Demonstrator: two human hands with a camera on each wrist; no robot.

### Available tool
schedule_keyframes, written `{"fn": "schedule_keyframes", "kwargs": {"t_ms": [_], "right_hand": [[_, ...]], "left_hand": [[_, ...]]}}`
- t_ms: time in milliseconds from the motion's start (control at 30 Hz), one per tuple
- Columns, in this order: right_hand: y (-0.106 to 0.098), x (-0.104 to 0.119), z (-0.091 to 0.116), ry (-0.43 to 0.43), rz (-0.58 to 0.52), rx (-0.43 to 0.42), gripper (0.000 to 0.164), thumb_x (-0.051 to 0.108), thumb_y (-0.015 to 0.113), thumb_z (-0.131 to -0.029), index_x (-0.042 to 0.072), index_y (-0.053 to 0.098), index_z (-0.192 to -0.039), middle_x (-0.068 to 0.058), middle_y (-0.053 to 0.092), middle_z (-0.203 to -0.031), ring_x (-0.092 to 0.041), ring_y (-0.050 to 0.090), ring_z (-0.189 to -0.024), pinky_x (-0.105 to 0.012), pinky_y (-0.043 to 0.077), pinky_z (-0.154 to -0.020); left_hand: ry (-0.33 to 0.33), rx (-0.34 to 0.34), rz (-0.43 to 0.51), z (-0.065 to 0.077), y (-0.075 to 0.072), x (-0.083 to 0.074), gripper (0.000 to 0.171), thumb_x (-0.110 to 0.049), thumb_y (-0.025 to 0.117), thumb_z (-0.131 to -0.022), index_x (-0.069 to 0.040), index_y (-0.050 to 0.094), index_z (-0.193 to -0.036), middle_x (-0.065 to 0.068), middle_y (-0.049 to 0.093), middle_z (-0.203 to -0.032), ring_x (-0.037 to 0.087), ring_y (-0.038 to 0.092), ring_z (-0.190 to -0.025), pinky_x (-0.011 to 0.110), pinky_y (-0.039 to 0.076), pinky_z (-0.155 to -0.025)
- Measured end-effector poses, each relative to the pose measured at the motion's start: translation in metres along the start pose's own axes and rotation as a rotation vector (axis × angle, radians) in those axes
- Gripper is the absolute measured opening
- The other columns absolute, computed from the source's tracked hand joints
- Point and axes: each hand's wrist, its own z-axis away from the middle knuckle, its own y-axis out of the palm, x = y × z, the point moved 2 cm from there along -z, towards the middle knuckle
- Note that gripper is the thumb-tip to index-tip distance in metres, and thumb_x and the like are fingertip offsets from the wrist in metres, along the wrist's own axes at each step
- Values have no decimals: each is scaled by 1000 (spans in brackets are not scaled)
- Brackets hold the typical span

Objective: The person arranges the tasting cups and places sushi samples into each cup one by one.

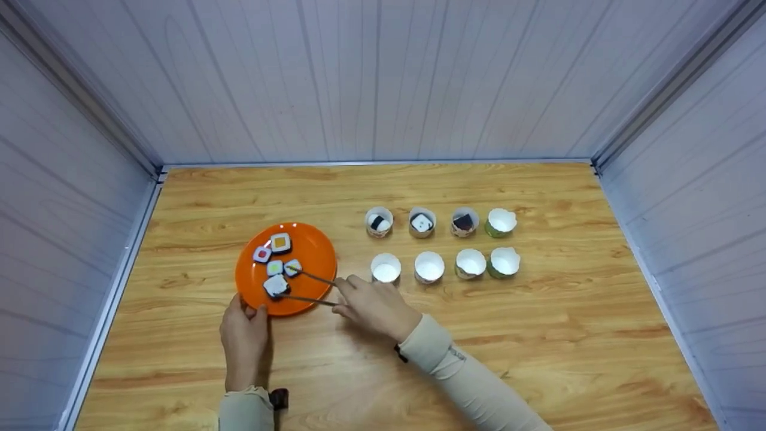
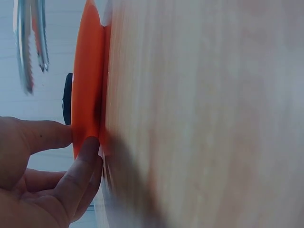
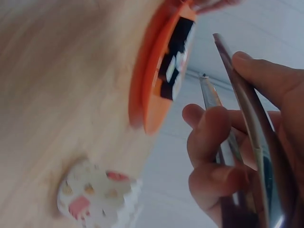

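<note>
At the near-left rim of an orange plate [image 1: 314, 248], my left hand [image 1: 244, 335] pinches the edge, thumb on one face and fingers on the other in the left wrist view. My right hand [image 1: 380, 308] holds metal tongs [image 3: 249, 109], whose two arms are spread apart over the plate. Several sushi roll pieces lie there, among them one with an orange centre [image 1: 280, 242], one with a red centre [image 1: 261, 254] and a larger white-topped piece [image 1: 276, 285]. One tong tip appears over a small piece [image 1: 292, 267], the other beside the larger one; contact is unclear.
Right of the plate stand two rows of paper cups. In the back row, a left cup [image 1: 379, 230], a second cup [image 1: 422, 230] and a third cup [image 1: 464, 229] contain sushi pieces. White panel walls [image 1: 377, 84] enclose the wooden table [image 1: 568, 335].
</note>
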Motion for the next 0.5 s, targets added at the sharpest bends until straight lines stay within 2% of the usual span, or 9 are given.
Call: {"fn": "schedule_keyframes", "kwargs": {"t_ms": [233,500], "right_hand": [[19,10,-9,-22,56,-1,36,44,59,-100,15,60,-120,0,60,-97,-16,58,-63,-31,45,-47],[32,14,-12,-18,63,-44,38,41,58,-101,13,58,-126,-2,61,-105,-20,61,-64,-33,45,-49]], "left_hand": [[-14,5,26,0,0,1,39,-8,56,-100,4,50,-136,18,56,-104,31,52,-95,44,42,-81],[51,-37,-15,0,0,2,32,-7,60,-97,6,55,-126,14,54,-87,30,52,-80,40,38,-68]]}}
